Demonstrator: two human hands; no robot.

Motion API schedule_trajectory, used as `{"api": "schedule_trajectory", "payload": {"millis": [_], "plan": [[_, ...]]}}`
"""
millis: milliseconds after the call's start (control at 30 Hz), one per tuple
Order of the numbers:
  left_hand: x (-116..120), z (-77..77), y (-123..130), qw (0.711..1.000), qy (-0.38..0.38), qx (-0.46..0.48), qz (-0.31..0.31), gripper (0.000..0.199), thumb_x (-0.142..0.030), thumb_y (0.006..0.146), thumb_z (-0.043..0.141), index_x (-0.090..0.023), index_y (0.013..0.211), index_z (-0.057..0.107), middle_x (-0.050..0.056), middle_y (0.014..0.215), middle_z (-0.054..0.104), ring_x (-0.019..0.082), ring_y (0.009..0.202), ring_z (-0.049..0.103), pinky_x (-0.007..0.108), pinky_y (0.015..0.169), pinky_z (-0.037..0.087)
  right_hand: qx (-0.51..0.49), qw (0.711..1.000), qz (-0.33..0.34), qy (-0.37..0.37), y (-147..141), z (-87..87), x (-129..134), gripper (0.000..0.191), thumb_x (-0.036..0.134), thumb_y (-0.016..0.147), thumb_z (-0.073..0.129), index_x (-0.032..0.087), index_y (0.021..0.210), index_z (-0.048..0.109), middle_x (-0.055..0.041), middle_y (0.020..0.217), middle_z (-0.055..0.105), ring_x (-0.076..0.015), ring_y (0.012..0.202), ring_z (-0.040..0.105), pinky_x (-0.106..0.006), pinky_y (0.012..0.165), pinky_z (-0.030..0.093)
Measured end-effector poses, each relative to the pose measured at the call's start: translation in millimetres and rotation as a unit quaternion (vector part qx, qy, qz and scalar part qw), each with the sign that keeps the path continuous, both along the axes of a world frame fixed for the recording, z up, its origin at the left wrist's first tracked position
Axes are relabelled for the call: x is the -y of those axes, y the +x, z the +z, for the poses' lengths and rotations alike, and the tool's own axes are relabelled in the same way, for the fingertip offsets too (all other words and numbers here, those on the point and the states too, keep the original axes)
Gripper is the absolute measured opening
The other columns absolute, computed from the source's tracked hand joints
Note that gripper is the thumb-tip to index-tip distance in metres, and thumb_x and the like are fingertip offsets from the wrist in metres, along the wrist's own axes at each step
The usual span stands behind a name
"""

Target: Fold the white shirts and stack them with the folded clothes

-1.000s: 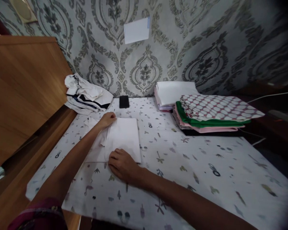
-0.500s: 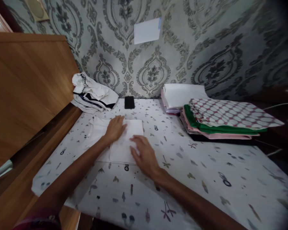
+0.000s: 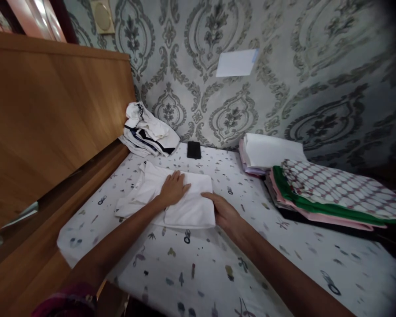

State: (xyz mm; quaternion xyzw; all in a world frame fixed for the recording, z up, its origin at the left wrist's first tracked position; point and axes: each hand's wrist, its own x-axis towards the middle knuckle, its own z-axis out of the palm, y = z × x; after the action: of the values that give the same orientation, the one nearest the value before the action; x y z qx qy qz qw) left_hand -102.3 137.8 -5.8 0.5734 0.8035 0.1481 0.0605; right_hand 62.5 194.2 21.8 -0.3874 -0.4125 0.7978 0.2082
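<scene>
A partly folded white cloth [image 3: 193,211] lies on the patterned white sheet [image 3: 198,273] in front of me. My left hand [image 3: 174,189] rests flat on the middle of the cloth, fingers spread. At the cloth's right edge, my right hand [image 3: 222,209] has its thumb on top and its other fingers down at the side, partly hidden, gripping the edge. The cloth's left part is looser and creased.
A crumpled white and black clothes pile [image 3: 150,132] sits at the back left beside a wooden panel [image 3: 59,105]. A black phone-like object [image 3: 194,150] lies near the wall. Folded white fabric [image 3: 272,149] and a stack with checked cloth [image 3: 336,187] stand at the right.
The view has shifted left. My right hand has moved from above the cloth to its right edge and taken hold there. My left hand now lies flat on the cloth.
</scene>
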Motion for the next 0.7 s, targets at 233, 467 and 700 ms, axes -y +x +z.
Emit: {"api": "schedule_trajectory", "payload": {"millis": [233,467,700], "plan": [[11,11.5,-30,0.946,0.149,0.285,0.036,0.043,-0.039,0.097,0.043,-0.013,0.128,0.057,0.016,0.141,0.057,0.026,0.134,0.05,0.04,0.114,0.035,-0.12,0.991,0.039,0.035,-49,28.3,18,0.046,0.016,0.061,0.073,0.023,0.104,0.059,-0.0008,0.081,0.072,-0.0215,0.075,0.069,-0.033,0.065,0.059],[82,36.5,-103,0.691,0.224,0.673,0.14,0.049,-0.058,0.094,0.044,-0.014,0.101,0.064,0.01,0.092,0.072,0.021,0.076,0.069,0.033,0.067,0.057,-0.081,0.985,0.111,0.103,-155,39.7,68,0.058,0.012,0.069,0.061,0.024,0.124,0.046,0.0089,0.06,0.057,-0.0108,0.042,0.05,-0.019,0.037,0.038],[117,18.4,-147,0.627,0.097,0.763,0.123,0.037,-0.047,0.091,0.057,-0.012,0.089,0.067,0.002,0.051,0.06,0.017,0.039,0.053,0.032,0.046,0.05,-0.008,0.985,0.154,0.081,-197,4.1,103,0.081,0.013,0.077,0.06,0.014,0.146,0.019,0.009,0.057,0.057,-0.013,0.046,0.056,-0.021,0.044,0.046]]}}
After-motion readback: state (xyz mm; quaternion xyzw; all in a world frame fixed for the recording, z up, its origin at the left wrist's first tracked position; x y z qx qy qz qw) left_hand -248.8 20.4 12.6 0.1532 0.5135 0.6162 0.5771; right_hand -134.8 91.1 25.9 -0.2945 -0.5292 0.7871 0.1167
